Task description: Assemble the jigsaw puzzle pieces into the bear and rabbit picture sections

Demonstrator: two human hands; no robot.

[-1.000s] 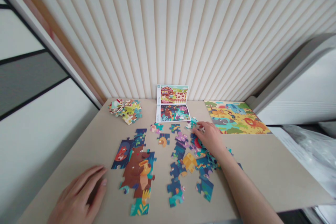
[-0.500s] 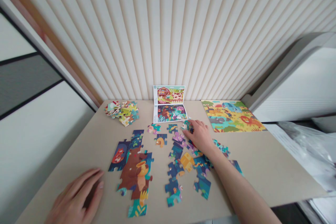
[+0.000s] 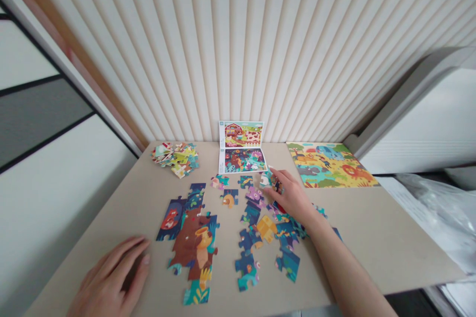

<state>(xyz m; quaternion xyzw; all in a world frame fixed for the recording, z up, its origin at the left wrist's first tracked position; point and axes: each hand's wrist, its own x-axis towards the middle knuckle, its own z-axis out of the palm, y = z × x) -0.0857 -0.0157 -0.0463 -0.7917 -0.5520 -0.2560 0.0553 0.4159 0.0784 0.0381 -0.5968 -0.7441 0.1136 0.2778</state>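
One right hand [image 3: 292, 197], thumb and forefinger parted, at a teal-and-white puzzle piece [image 3: 265, 180]; cannot tell whether gripped. Beneath its wrist: heap of loose pieces [image 3: 298, 228], partly hidden. Left of its thumb: purple piece [image 3: 255, 195]. Beyond its fingertips: picture leaflet [image 3: 243, 161]. Beyond and right: animal picture [image 3: 330, 164]. Left hand [image 3: 111, 277]: fingers loosely bent, thumb apart, resting on counter [image 3: 372, 233]; to its right, joined bear section [image 3: 188, 242].
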